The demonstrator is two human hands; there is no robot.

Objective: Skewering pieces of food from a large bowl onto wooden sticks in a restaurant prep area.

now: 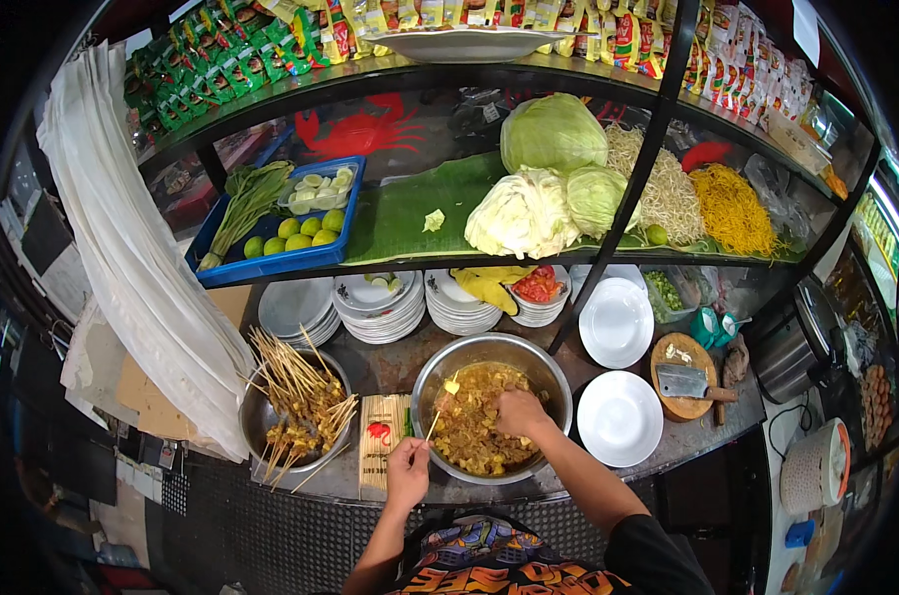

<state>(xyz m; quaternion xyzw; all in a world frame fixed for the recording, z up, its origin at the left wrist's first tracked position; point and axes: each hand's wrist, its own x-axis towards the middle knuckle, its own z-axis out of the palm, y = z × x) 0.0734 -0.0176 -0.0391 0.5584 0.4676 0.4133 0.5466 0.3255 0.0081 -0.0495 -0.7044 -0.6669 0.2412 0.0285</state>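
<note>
My left hand (408,467) pinches a thin wooden skewer (435,424) near the front left rim of a large steel bowl (557,364). A yellowish piece is on the skewer's upper end. The bowl holds cut meat in yellow-brown marinade (479,439). My right hand (520,410) reaches into the meat at the bowl's right side; its fingertips are hidden. Left of the bowl lies a pack of bamboo skewers (381,446). Farther left, a smaller steel bowl (249,428) holds many skewers threaded with meat, their bare ends pointing up and outward.
White plates (620,419) stand at the right, beside a round chopping board (661,349) with a cleaver (680,381). Stacked plates (380,316) line the back. Above, a shelf holds cabbages (553,134), noodles (732,208) and a blue tray (271,269) of limes. A white cloth (122,223) hangs left.
</note>
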